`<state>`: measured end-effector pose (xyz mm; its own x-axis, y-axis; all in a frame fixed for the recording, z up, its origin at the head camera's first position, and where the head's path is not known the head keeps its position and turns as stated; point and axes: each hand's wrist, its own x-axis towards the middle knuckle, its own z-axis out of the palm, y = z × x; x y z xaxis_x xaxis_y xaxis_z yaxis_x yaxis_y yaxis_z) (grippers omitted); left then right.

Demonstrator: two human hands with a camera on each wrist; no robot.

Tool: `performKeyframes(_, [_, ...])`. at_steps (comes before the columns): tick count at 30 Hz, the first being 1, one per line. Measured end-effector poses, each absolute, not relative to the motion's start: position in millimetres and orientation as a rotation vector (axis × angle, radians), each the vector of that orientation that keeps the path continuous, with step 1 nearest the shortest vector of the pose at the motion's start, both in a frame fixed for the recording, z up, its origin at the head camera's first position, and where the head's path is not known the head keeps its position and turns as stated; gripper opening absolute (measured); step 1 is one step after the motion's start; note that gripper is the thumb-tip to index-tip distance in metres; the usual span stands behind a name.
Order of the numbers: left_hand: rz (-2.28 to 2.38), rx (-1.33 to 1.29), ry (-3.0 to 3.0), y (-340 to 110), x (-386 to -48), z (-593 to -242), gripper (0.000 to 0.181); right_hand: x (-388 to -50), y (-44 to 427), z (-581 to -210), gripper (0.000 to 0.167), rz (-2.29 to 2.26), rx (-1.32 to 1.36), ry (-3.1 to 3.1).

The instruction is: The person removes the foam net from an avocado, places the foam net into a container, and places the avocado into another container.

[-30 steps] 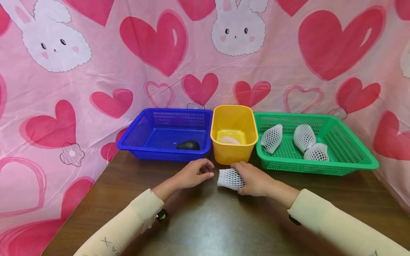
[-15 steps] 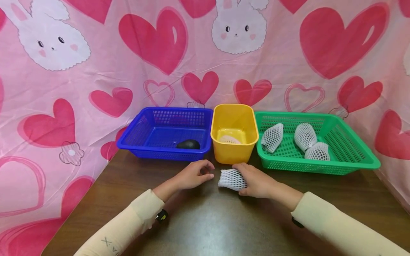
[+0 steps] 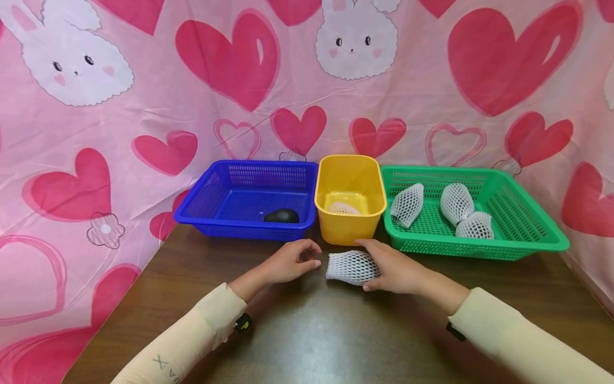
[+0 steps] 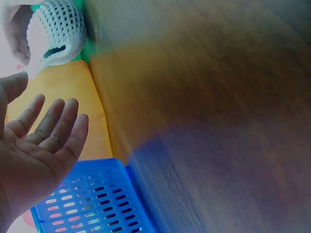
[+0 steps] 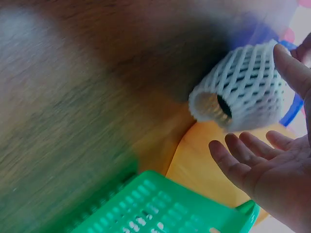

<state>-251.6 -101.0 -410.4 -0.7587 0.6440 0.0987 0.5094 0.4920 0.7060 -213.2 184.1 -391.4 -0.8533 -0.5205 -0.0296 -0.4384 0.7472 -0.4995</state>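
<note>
A white foam net (image 3: pixel 352 268) with something dark inside lies on the table in front of the yellow bin. My right hand (image 3: pixel 395 269) is at its right end, thumb on the near side and fingers on the far side. In the right wrist view the fingers of that hand (image 5: pixel 272 165) are spread beside the net (image 5: pixel 248 87), the thumb close to it or touching; I cannot tell which. To the net's left, my left hand (image 3: pixel 288 262) holds nothing, its fingers loosely bent; the left wrist view shows that hand (image 4: pixel 41 141) palm up and apart from the net (image 4: pixel 58 31).
Behind the hands stand a blue basket (image 3: pixel 247 230) with a dark oval object (image 3: pixel 282 215), a yellow bin (image 3: pixel 349 229) with a pale netted item (image 3: pixel 342 208), and a green basket (image 3: pixel 472 249) with several white-netted items (image 3: pixel 408 205). A patterned cloth hangs behind.
My right hand has shifted to the right and its fingers have opened away from the net, uncovering more of it. My left hand has stayed in place.
</note>
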Motion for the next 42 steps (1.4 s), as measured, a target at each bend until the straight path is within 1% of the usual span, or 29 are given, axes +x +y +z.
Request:
performKeyframes(8, [1.137, 0.982, 2.544, -101.1, -250.8, -413.8, 0.026, -211.7, 205.3, -393.8, 0.091, -0.756, -0.732, 2.798])
performKeyframes(15, [1.150, 0.974, 2.520, -96.4, -248.0, -418.9, 0.024, -211.5, 210.4, -403.6, 0.075, -0.715, -0.739, 2.802])
performKeyframes(19, [1.128, 0.989, 2.524, -92.0, -247.3, -422.1, 0.020, -212.4, 209.7, -405.2, 0.069, -0.703, -0.731, 2.800])
performKeyframes(25, [1.139, 1.036, 2.501, -83.9, -247.2, -426.3, 0.014, -212.4, 209.2, -405.5, 0.068, -0.698, -0.705, 2.798])
performKeyframes(30, [1.144, 1.056, 2.520, -78.2, -246.7, -427.9, 0.013, -211.5, 208.9, -406.5, 0.067, -0.701, -0.709, 2.802])
performKeyframes(37, [1.179, 1.046, 2.587, -72.7, -246.9, -428.4, 0.012, -210.4, 208.1, -406.4, 0.065, -0.697, -0.717, 2.807])
performKeyframes(42, [1.245, 1.014, 2.575, -69.6, -247.7, -428.4, 0.006, -209.7, 208.4, -405.8, 0.064, -0.702, -0.721, 2.807])
